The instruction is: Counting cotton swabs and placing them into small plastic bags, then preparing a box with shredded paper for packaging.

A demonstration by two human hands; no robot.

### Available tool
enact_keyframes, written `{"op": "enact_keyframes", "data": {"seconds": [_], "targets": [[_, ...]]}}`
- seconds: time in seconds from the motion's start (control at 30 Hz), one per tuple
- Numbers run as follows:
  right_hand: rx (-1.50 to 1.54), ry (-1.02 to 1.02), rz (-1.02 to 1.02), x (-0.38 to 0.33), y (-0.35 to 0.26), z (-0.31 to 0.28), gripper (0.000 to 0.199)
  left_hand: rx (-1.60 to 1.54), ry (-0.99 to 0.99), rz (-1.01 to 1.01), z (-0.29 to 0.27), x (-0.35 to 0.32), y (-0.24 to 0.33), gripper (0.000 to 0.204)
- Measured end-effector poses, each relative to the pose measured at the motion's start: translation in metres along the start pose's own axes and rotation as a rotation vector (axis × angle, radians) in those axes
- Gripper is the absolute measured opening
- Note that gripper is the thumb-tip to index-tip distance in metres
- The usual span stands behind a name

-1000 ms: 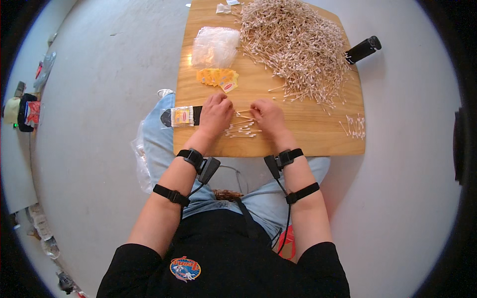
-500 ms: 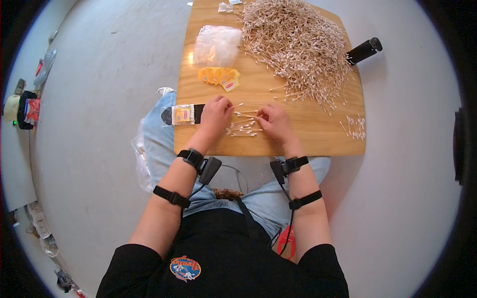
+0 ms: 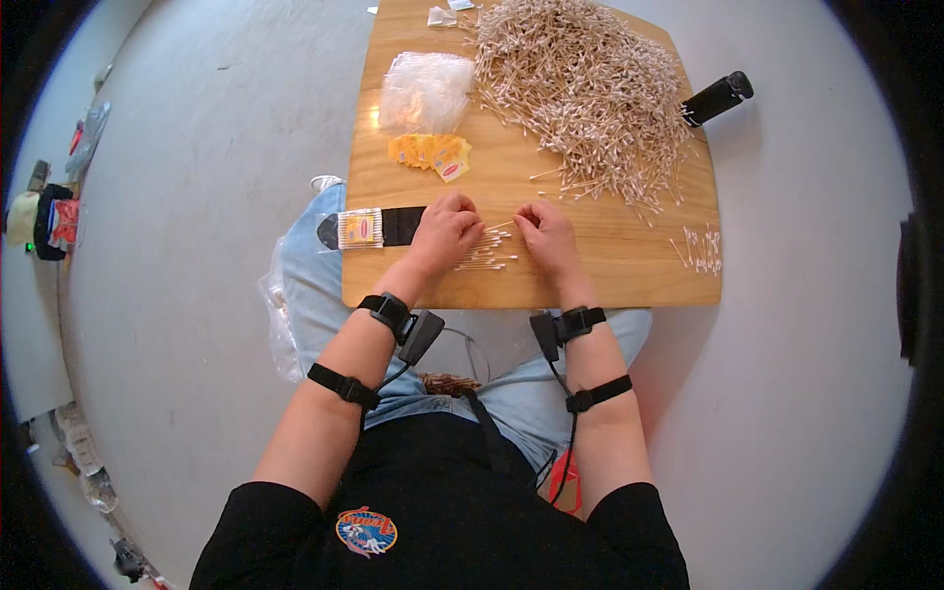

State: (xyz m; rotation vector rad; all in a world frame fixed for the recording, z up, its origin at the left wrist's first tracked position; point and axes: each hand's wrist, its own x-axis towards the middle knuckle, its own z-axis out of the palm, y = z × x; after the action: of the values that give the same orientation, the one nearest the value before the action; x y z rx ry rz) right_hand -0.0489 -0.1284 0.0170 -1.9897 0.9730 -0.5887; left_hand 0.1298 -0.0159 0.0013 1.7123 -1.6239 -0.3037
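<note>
My left hand (image 3: 448, 236) is closed, thumb and fingers together, over the left part of a small group of loose cotton swabs (image 3: 489, 263). My right hand (image 3: 548, 239) pinches the end of one cotton swab (image 3: 501, 225), which spans the gap to the left fingertips. Whatever else the left fingers hold is hidden behind them. Left of that hand, a flat pack of cotton swabs (image 3: 376, 228) with a yellow label lies on a black strip (image 3: 401, 226), its swabs side by side.
A large heap of cotton swabs (image 3: 590, 98) covers the far right of the wooden table (image 3: 590, 285). Clear plastic bags (image 3: 425, 93) and yellow cards (image 3: 433, 152) lie at the far left. A black cylinder (image 3: 716, 99) sticks out past the right edge, near some scattered swabs (image 3: 701, 251).
My left hand has moved right, over the loose swabs, uncovering more of the black strip. The right hand has shifted slightly right, and its fingers have drawn together.
</note>
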Motion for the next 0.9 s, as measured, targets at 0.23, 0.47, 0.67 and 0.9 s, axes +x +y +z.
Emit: {"op": "enact_keyframes", "data": {"seconds": [0.23, 0.47, 0.67, 0.9], "targets": [[-0.008, 0.017, 0.038, 0.005, 0.002, 0.006, 0.011, -0.257, 0.297, -0.299, 0.003, -0.028, 0.005, 0.016], [-0.242, -0.013, -0.170, 0.006, -0.003, 0.014, 0.009, -0.491, 0.377, -0.359, 0.004, -0.053, 0.018, 0.032], [-0.191, -0.063, -0.201, 0.004, 0.001, 0.020, 0.008, -0.743, 0.416, -0.454, 0.016, -0.036, 0.013, 0.042], [0.209, 0.191, -0.054, -0.008, 0.008, 0.022, 0.019, -0.912, 0.441, -0.478, 0.028, -0.020, 0.017, 0.048]]}}
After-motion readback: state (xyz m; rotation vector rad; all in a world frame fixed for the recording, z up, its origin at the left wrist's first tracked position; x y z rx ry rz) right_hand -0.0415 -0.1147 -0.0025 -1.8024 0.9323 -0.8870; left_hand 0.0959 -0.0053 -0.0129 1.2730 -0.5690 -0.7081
